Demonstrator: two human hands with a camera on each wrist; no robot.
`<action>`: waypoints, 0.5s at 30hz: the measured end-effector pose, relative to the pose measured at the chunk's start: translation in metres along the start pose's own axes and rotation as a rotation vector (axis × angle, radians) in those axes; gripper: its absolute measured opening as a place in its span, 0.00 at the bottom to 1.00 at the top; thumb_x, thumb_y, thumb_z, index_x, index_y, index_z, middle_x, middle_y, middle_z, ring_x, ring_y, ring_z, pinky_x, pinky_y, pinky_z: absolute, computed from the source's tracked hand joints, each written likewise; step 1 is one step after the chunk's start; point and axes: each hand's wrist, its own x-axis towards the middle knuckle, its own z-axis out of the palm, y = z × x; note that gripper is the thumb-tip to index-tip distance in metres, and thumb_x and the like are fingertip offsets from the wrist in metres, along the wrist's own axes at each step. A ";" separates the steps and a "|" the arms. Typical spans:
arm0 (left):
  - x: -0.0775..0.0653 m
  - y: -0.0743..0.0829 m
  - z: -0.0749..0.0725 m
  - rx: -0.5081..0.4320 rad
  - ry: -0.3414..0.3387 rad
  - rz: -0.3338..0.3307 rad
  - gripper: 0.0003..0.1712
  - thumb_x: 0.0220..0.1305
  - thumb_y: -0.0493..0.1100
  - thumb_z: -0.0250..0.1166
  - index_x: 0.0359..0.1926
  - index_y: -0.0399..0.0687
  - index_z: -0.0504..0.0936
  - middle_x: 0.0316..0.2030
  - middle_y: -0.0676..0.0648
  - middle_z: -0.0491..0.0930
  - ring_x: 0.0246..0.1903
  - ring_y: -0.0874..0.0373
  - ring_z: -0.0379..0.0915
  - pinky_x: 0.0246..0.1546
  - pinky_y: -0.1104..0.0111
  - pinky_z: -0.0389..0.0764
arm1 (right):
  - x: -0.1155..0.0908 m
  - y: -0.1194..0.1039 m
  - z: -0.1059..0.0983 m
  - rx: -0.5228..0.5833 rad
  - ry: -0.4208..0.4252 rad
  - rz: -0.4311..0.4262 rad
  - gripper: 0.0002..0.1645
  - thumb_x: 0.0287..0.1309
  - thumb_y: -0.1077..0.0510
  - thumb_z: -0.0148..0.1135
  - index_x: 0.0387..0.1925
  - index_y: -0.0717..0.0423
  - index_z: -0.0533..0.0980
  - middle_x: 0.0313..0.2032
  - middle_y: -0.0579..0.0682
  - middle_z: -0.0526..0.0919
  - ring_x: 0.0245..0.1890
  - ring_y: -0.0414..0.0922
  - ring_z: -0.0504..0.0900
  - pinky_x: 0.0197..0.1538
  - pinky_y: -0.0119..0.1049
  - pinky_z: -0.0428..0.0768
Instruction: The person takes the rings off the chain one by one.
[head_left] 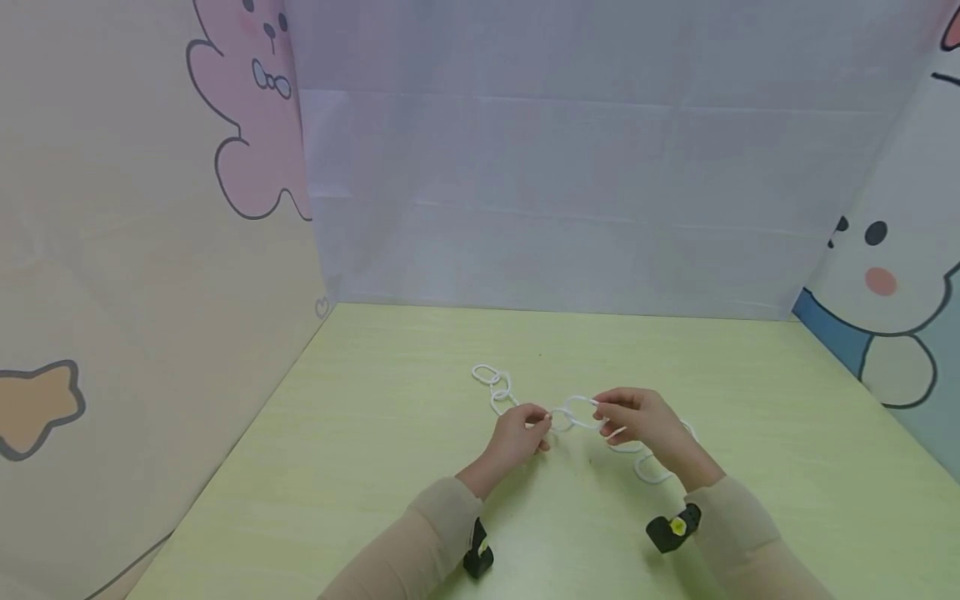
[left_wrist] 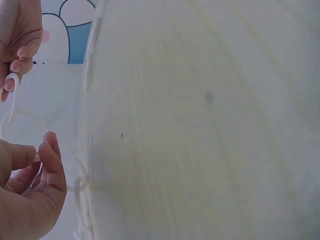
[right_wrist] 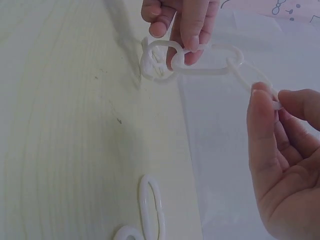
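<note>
A white plastic chain of oval links (head_left: 510, 385) runs from the far side of the table to my left hand (head_left: 519, 435). That hand pinches one link (right_wrist: 205, 71) of it between thumb and fingers. My right hand (head_left: 641, 421) pinches the neighbouring link (head_left: 581, 397), which hooks through the left hand's link. Both links are held up above the table, stretched between the two hands. In the right wrist view, the right hand's thumb and fingertip (right_wrist: 262, 100) meet on the link's near end. Further links dangle behind the left hand in the left wrist view.
Loose white links (head_left: 651, 481) lie on the pale yellow-green table (head_left: 375, 492), under and beside the right hand; one (right_wrist: 144, 205) shows in the right wrist view. Cloth walls with cartoon animals (head_left: 877, 250) enclose the back and sides. A black camera mount (head_left: 673, 529) sits at each wrist.
</note>
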 end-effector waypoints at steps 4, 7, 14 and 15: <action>0.000 0.001 0.000 -0.013 0.000 0.024 0.09 0.64 0.34 0.57 0.42 0.32 0.77 0.34 0.48 0.78 0.18 0.63 0.75 0.21 0.73 0.75 | 0.000 0.003 -0.001 0.001 0.006 0.010 0.21 0.64 0.60 0.53 0.49 0.76 0.68 0.35 0.61 0.78 0.26 0.45 0.80 0.32 0.38 0.80; 0.000 0.001 0.000 -0.022 -0.002 0.045 0.09 0.64 0.35 0.57 0.42 0.33 0.77 0.33 0.48 0.77 0.18 0.62 0.75 0.20 0.73 0.75 | 0.001 0.005 0.000 0.014 0.011 0.022 0.20 0.64 0.60 0.53 0.48 0.75 0.69 0.34 0.61 0.77 0.25 0.45 0.80 0.31 0.38 0.80; 0.000 0.002 0.003 -0.070 -0.012 0.083 0.08 0.63 0.36 0.59 0.41 0.35 0.78 0.32 0.48 0.77 0.19 0.59 0.76 0.21 0.72 0.76 | 0.001 0.008 0.000 0.021 0.022 0.037 0.22 0.64 0.60 0.52 0.50 0.77 0.67 0.31 0.55 0.76 0.23 0.45 0.80 0.29 0.37 0.80; 0.000 0.003 0.003 -0.071 -0.013 0.088 0.08 0.63 0.36 0.59 0.41 0.35 0.78 0.32 0.48 0.77 0.19 0.59 0.76 0.21 0.71 0.76 | 0.001 0.008 0.000 0.023 0.021 0.036 0.22 0.64 0.60 0.52 0.50 0.77 0.67 0.31 0.55 0.76 0.23 0.44 0.80 0.28 0.37 0.80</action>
